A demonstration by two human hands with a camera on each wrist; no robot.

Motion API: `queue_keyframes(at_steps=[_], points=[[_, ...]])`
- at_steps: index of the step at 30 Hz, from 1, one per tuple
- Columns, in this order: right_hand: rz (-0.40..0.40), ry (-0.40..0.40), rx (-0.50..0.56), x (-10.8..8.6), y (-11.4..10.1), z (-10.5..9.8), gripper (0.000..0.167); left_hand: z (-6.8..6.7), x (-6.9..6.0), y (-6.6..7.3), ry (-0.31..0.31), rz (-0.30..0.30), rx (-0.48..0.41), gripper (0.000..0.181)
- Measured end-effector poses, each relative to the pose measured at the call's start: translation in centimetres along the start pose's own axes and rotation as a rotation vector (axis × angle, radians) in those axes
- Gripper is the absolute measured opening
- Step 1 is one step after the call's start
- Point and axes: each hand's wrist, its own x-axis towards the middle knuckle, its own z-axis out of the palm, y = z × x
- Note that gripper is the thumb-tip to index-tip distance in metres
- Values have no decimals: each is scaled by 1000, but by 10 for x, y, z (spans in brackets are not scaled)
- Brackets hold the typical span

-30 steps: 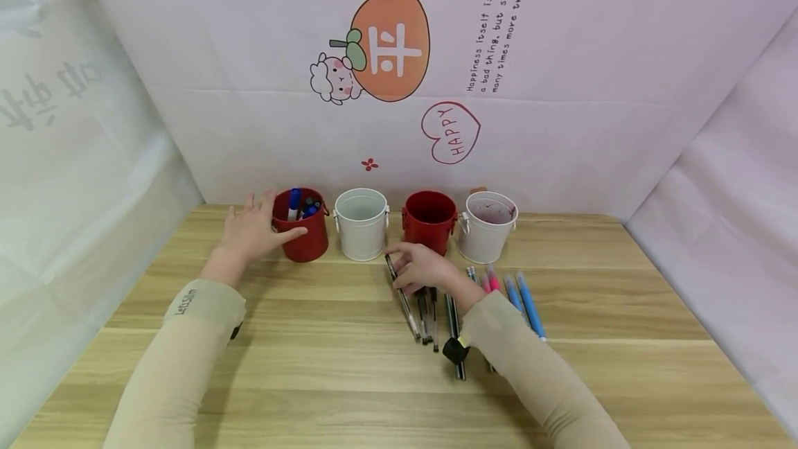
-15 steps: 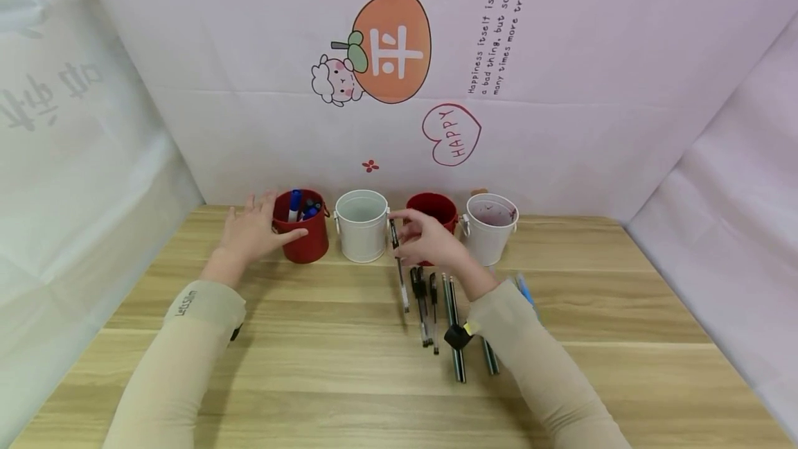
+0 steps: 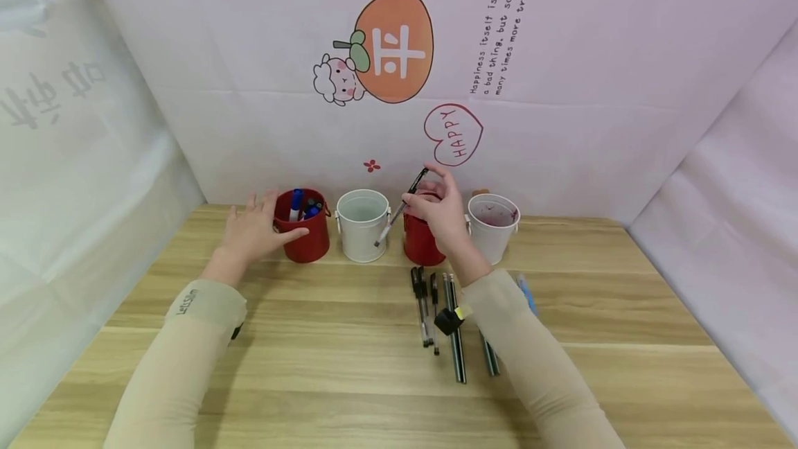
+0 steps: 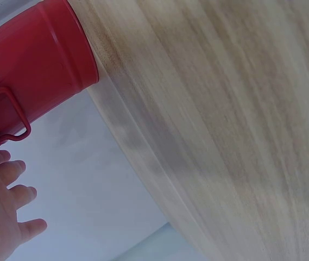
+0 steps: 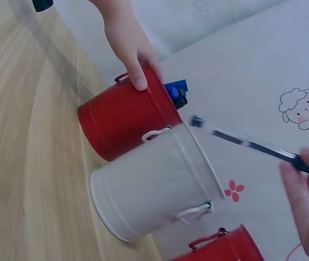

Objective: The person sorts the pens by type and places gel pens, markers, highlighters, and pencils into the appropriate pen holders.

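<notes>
My left hand [image 3: 249,229] rests on the rim and side of the leftmost red bucket [image 3: 307,238], its fingers spread; blue-capped markers stand inside. In the left wrist view the hand [image 4: 1,209] is beside that bucket's handle [image 4: 14,111]. My right hand [image 3: 444,210] pinches a clear pen with a black cap [image 3: 416,182], tilted above the second red bucket [image 3: 424,244]. The pen's lower end is in front of the first white bucket [image 3: 363,227]. In the right wrist view the pen [image 5: 252,145] points toward the white bucket's [image 5: 159,185] mouth.
Several black pens [image 3: 434,310] and dark pencils [image 3: 458,345] lie on the table below the second red bucket. A second white bucket [image 3: 489,234] stands at the right of the row. Blue pens [image 3: 526,294] are partly hidden by the right sleeve. A printed cloth hangs behind.
My right hand has lifted the pen from beside the other pens up over the second red bucket, and the pen's tilt has changed. The left hand has stayed on its bucket.
</notes>
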Motion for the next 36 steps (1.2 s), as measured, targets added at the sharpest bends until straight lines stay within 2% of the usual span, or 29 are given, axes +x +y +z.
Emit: queue_keyframes(at_steps=[8,14,24,31,36], points=[[-184,161,100,4,12,15,64,-1,0,0,-8,-3,-1,119],[-295,223,79,6,22,24,61,-2,1,0,-10,-2,-1,118],[-358,187,-91,1,41,31,52,-3,1,2,-18,-8,4,116],[-346,150,-163,-3,45,33,34,-2,1,1,-14,-11,-3,118],[-323,129,-221,-5,44,30,33,-2,1,1,-13,-13,-10,117]])
